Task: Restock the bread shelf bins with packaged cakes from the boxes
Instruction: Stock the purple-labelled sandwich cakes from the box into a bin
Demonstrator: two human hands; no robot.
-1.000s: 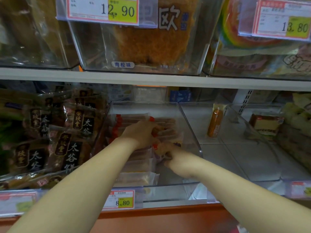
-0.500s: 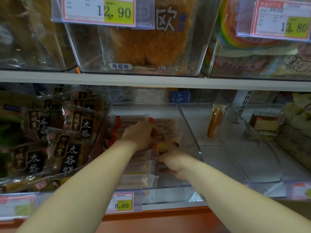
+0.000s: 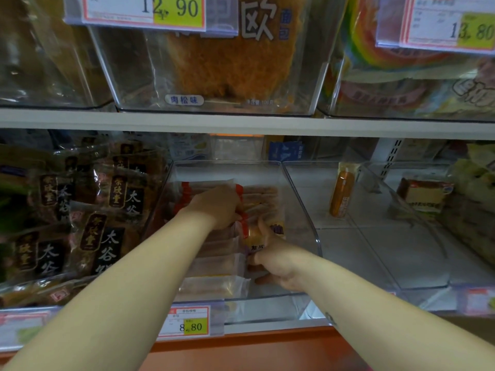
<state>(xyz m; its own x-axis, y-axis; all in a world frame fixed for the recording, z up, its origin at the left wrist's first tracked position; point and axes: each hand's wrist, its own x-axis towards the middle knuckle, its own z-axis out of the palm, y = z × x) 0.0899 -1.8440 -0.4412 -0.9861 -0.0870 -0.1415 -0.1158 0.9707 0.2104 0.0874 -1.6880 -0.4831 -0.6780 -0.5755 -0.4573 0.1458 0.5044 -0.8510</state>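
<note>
left hand [image 3: 217, 207] curled knuckles-up over red-edged clear-film cake packets [image 3: 203, 185], fingertips hidden behind them. right hand [image 3: 276, 261] gripping a glossy pale cake packet [image 3: 254, 238] at its near end, thumb up along it. both inside the clear rigid plastic bin [image 3: 297, 188], soft packets rowed along its left half, open floor on the right up to the rounded front corner. dark crinkled bags [image 3: 107, 236] pressed against the left wall; white shelf board [image 3: 241, 124] low overhead.
</note>
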